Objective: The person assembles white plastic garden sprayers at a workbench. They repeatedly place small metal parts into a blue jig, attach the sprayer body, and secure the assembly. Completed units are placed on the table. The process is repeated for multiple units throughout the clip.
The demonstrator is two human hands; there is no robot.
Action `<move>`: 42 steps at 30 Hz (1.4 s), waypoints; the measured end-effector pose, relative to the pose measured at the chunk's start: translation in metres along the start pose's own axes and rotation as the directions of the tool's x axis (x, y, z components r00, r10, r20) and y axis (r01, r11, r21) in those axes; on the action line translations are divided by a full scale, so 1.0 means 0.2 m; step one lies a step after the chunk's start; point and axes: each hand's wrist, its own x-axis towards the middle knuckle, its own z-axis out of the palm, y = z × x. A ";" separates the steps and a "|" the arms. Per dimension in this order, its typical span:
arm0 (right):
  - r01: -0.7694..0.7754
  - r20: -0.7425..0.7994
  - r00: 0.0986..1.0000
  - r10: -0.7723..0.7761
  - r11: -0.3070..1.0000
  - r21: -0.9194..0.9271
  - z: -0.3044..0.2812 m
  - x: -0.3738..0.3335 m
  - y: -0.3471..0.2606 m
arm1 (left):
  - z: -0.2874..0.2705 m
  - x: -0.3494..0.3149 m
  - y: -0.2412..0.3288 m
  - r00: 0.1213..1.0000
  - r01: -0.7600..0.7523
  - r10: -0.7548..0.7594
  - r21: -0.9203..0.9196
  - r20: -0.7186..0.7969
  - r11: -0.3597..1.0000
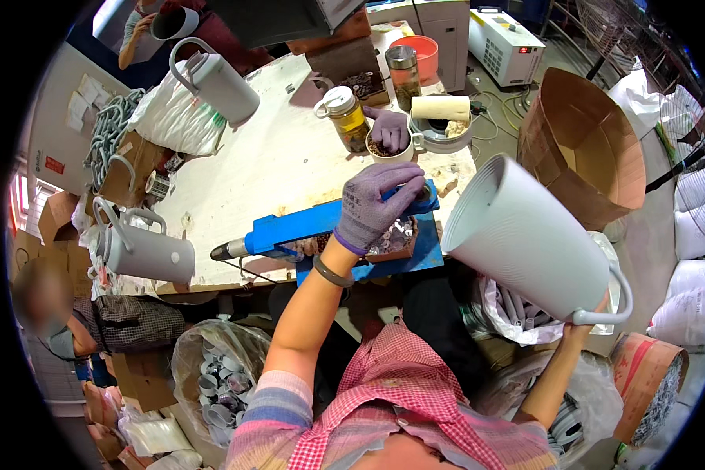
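Observation:
My left hand [376,205], in a purple-grey glove, reaches over a blue bench fixture [309,223] with a dark-tipped nozzle. Its thumb and fingers come together at the fixture's right end, over something small and dark. A pale grey watering can body [529,239] is tilted on the right, with its open end toward the fixture. My right hand [578,329] grips it near the handle, and the can hides most of the fingers. Beside the left hand, a purple glove shape [390,131] rests over a white cup [392,155] of small dark parts. Shiny small parts [399,237] lie under the fixture.
Grey cans [149,254] [225,84] stand on the pale worktable [247,168]. Jars [343,117] and a red tub [424,56] sit at the back. Bags of grey parts [223,376] flank my legs. A large cardboard box [580,141] stands right. Other people are at left and far back.

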 end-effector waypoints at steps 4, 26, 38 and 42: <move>-0.029 0.225 0.973 0.060 0.990 -0.140 0.24 0.19 -0.11 | -0.01 -0.03 -0.02 0.992 0.126 -0.130 -0.214 -0.004 0.969; 0.420 0.850 0.515 -0.105 0.896 -0.144 1.22 -0.23 0.53 | -0.29 -0.69 -0.10 0.542 0.460 -0.663 -0.478 -0.516 0.748; 0.453 0.900 0.433 0.046 0.853 -0.261 1.07 -0.14 0.51 | -0.30 -0.75 -0.13 0.537 0.531 -0.691 -0.444 -0.483 0.722; 0.307 0.402 0.915 0.032 0.591 -0.746 0.58 0.33 0.39 | -0.32 -0.82 -0.17 0.560 0.423 -0.661 -0.514 -0.500 0.747</move>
